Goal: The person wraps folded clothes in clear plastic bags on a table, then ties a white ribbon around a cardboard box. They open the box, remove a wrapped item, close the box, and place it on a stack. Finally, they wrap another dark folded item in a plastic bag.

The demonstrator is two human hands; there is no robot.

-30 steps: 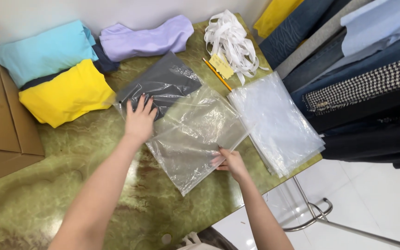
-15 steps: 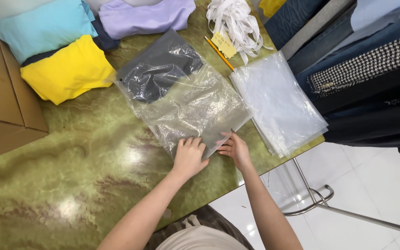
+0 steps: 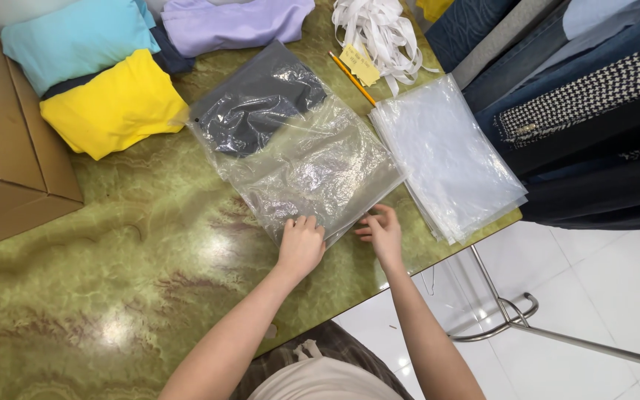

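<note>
Left hand [image 3: 301, 244] and right hand [image 3: 382, 231], frame centre: fingers pressed on near edge of clear bag [image 3: 312, 167] holding dark garment [image 3: 257, 111], flat on green bench [image 3: 112, 274].

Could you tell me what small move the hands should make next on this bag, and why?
Probably slide the fingers along the near edge to press it shut: both the left hand and right hand rest on that edge of the clear bag, and the dark garment lies fully inside.

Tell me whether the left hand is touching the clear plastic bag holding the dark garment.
Touching: the head view shows the left hand pressing its fingertips on the clear plastic bag's near edge.
</note>
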